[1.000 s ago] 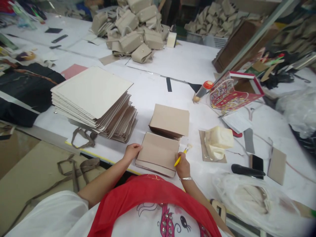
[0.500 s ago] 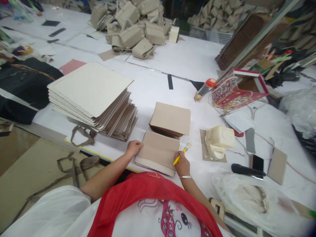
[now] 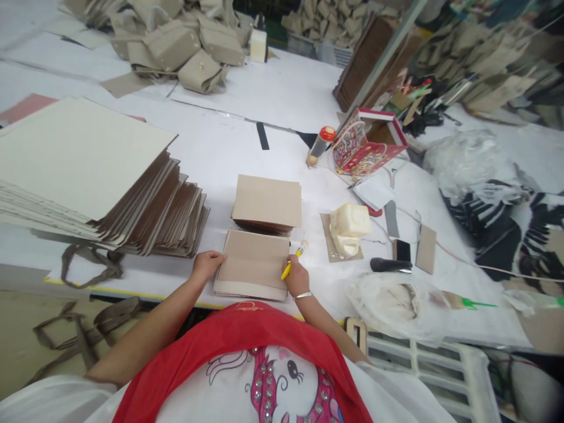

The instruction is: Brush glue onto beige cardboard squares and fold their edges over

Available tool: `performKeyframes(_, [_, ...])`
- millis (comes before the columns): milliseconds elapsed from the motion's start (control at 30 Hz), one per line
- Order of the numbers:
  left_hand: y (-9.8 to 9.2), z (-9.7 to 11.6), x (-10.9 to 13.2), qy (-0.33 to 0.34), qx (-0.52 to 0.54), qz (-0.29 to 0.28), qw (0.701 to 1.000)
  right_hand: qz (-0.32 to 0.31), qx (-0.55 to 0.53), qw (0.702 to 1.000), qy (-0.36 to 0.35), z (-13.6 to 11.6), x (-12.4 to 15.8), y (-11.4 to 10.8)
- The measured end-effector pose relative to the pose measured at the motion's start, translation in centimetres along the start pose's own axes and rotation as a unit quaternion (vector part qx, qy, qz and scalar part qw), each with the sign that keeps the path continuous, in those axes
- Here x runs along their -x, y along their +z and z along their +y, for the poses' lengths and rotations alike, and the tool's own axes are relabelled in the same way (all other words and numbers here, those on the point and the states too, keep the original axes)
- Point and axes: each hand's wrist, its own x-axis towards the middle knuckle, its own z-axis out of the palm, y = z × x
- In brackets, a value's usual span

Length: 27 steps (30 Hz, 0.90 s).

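A taupe rectangular panel (image 3: 253, 258) lies on top of a low stack of similar pieces at the table's front edge, nearly flush with the piece under it. My left hand (image 3: 207, 265) pinches the panel's left edge between thumb and fingers. On the opposite side my right hand (image 3: 296, 277) is closed round a small yellow-handled brush (image 3: 287, 270), its bristles pointing up and away, and the fingers touch the panel's right edge. Just behind sits a second pile of beige panels (image 3: 267, 200). What the left fingertips do under the edge is hidden.
Tall pile of large cream boards (image 3: 83, 153) at left. To the right stand a cut-open white plastic container (image 3: 351, 226), a phone (image 3: 401, 251), a plastic bag (image 3: 396, 302), a red-capped bottle (image 3: 321, 147) and a red paper bag (image 3: 370, 144). Beige bags (image 3: 176, 44) are heaped behind.
The top panel has come toward me, covering most of the pale strip that showed along the stack's front. Both hands keep their places at its sides. My view has turned right.
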Motion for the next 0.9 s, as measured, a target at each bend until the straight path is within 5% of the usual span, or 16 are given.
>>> performKeyframes(900, [-0.6,-0.4,-1.4,0.020,-0.055,-0.002,0.998,-0.052,0.092,0.994,-0.033,-1.4,-0.2,-1.2])
